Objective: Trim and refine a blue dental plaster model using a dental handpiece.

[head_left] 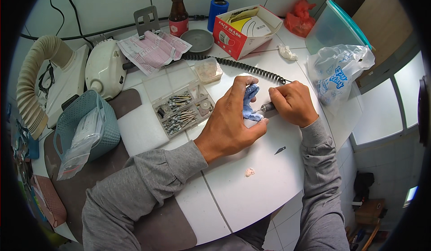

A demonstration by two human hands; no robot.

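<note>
My left hand is closed around a light blue dental cast, its fingers behind the piece and its thumb low on the near side. My right hand grips a dark rotary handpiece like a pen. The handpiece's thin tip points left at the cast's lower part; whether it touches cannot be made out. A coiled black cord runs to the area behind my right hand. Below the hands, a small dark blade and some pale crumbs lie on the white tabletop.
Left of my hands sits an open clear case of burs, with a small clear tub behind it. A teal basket and a white machine stand farther left. A mask box and a plastic bag are behind and right.
</note>
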